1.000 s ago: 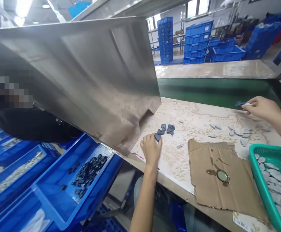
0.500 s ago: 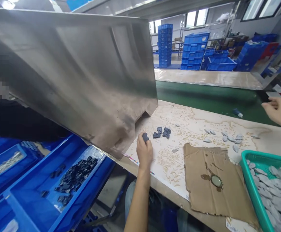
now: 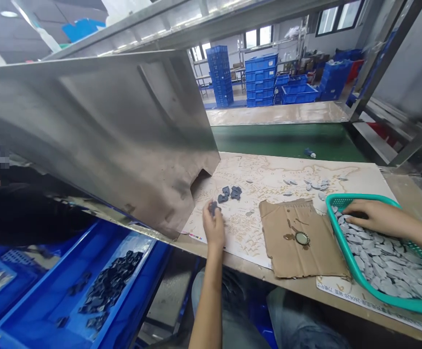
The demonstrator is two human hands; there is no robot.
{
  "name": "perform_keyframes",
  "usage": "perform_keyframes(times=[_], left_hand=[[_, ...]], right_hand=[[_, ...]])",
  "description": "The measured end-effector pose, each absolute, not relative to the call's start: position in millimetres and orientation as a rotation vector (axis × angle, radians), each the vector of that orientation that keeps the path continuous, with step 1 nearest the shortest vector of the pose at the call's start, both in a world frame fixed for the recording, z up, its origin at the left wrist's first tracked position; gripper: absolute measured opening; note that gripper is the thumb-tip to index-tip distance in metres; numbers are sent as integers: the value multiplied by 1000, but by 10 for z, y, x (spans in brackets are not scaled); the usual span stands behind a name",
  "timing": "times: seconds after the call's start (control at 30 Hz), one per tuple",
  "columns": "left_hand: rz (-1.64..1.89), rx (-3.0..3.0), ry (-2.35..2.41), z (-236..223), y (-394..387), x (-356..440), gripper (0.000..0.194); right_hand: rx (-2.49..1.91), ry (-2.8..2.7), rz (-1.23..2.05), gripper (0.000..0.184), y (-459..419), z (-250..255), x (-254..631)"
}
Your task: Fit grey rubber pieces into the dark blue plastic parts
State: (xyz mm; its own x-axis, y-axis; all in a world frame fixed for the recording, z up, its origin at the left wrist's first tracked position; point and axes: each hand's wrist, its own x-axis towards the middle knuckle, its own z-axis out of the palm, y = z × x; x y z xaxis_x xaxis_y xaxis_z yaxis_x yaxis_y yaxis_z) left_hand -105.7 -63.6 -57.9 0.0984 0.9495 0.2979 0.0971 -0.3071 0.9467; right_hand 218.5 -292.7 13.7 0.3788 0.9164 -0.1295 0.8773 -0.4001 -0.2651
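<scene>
My left hand [image 3: 213, 228] is closed around a dark blue-grey piece [image 3: 213, 208] over the printed sheet. Several similar dark pieces [image 3: 235, 193] lie in a small group just beyond it. My right hand [image 3: 370, 216] reaches into the green basket [image 3: 354, 269], its thumb and fingers apart, fingertips at the pile of flat light-grey pieces [image 3: 385, 264]. Between my hands lies a piece of cardboard [image 3: 283, 259] with brown stains and a bottle cap [image 3: 302, 238] on it. More light-grey pieces [image 3: 316, 185] are scattered on the sheet [image 3: 269, 169].
A large metal panel [image 3: 123, 145] slants up at the left. Below it, a blue bin [image 3: 47, 291] contains dark pieces. Behind the sheet runs a green belt [image 3: 261, 138] with a small dark-and-white object [image 3: 309, 153] on it. Blue crates [image 3: 260, 77] stand farther back. Part of another person shows at far left.
My right hand has come from above the belt's right end down into the green basket. My left hand still holds the dark piece. The camera view has turned toward the right.
</scene>
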Motion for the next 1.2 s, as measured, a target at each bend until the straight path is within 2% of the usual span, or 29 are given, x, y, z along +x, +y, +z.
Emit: perform_keyframes(times=[0.13, 0.23, 0.37, 0.57, 0.77, 1.0, 1.2], left_hand=[[1140, 1393, 844, -562, -1133, -811, 46], [993, 1243, 700, -589, -1366, -666, 47], [977, 1088, 718, -645, -1416, -634, 52], [948, 1001, 680, -630, -1395, -681, 59], [907, 1004, 672, -530, -1385, -687, 65], [914, 1062, 656, -616, -1364, -719, 59], [953, 1091, 672, -597, -1371, -661, 54]], right_hand=[[-2423, -1560, 446, 44, -2949, 164, 2156], [-2389, -1407, 449, 52, -3012, 146, 2119], [-2284, -1216, 563, 65, -3079, 168, 1975], [-2100, -1075, 799, 66, -2883, 468, 1602], [-1998, -1274, 885, 67, -2510, 347, 1370], [-1979, -1543, 749, 50, -2488, 179, 1234], [-1807, -1905, 824, 57, -2471, -30, 1424]])
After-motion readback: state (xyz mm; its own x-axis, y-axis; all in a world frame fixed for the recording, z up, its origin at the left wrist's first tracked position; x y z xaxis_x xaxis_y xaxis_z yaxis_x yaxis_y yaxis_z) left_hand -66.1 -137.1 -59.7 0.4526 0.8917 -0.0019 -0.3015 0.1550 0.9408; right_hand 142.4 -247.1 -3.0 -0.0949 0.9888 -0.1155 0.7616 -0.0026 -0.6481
